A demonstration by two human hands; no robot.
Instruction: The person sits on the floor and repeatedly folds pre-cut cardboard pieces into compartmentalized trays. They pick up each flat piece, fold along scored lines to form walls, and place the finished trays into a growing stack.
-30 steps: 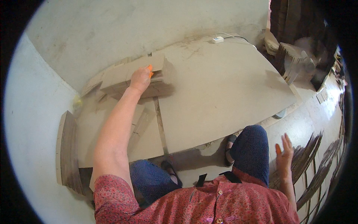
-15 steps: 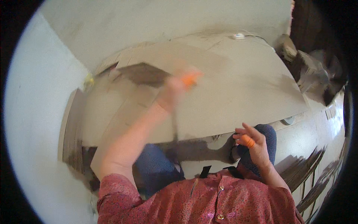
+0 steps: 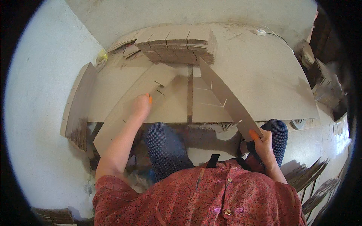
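Observation:
My left hand, an orange cover on one finger, is closed at the right edge of a slotted cardboard strip. That strip slants from the table down beside my left forearm; the exact grip is partly hidden. My right hand is closed on the near end of another slotted cardboard strip. This one stands on edge, its far end close to a stack of slotted cardboard. Orange also covers a finger of my right hand.
The low table has a dark gap running front to back. More cardboard pieces lean by the left wall. A white socket box with a cable sits at the back right. Cardboard bundles lie beyond the right edge. My knees are at the front edge.
My left hand has come back toward me from farther over the table, where it was blurred. My right hand, open and holding nothing before, now grips a strip. The cardboard stack now shows clearly.

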